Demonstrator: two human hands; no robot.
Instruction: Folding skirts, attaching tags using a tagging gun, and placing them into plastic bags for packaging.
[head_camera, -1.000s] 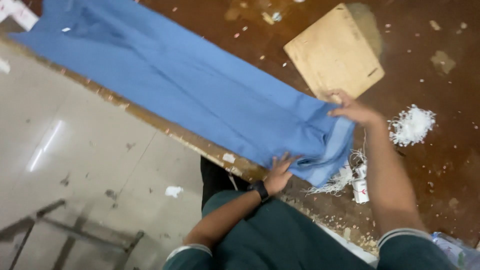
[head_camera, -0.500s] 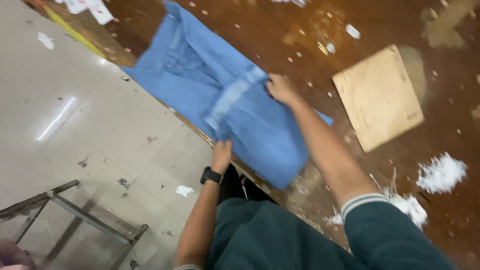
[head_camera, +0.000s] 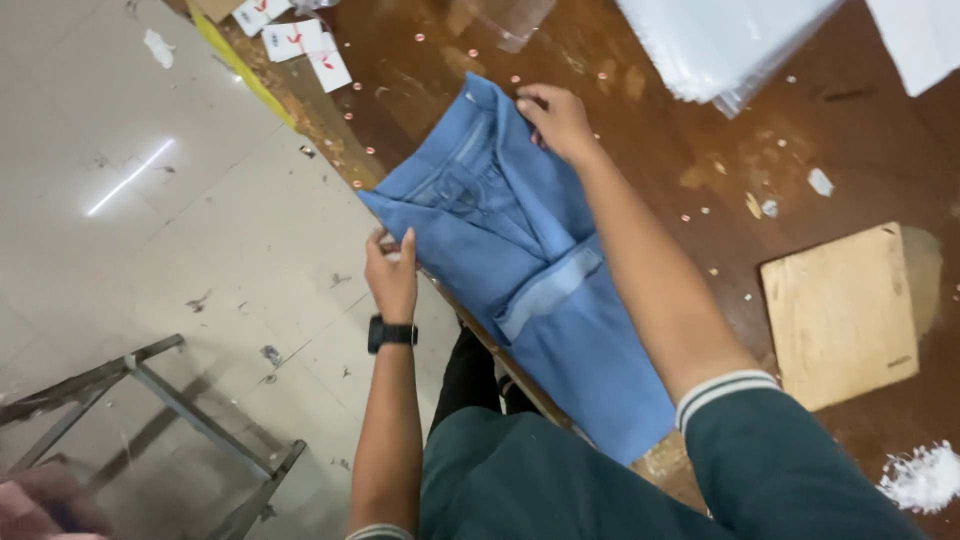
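A light blue garment (head_camera: 520, 260) lies folded over itself on a dark brown table (head_camera: 640, 140), its lower part reaching the table's near edge. My right hand (head_camera: 556, 118) pinches the garment's far upper corner. Wearing a black watch, my left hand (head_camera: 392, 272) grips the near left corner at the table's edge. Both arms come out of dark green sleeves with striped cuffs.
A square wooden board (head_camera: 842, 312) lies on the table at the right. White sheets (head_camera: 720, 40) are stacked at the top right, white tags (head_camera: 296, 42) at the top left. White scraps (head_camera: 924, 476) sit at the lower right. A metal frame (head_camera: 170, 410) stands on the tiled floor.
The long spread garment has been folded over to about half its length. Both hands carried its end leftwards and now hold the two far corners.
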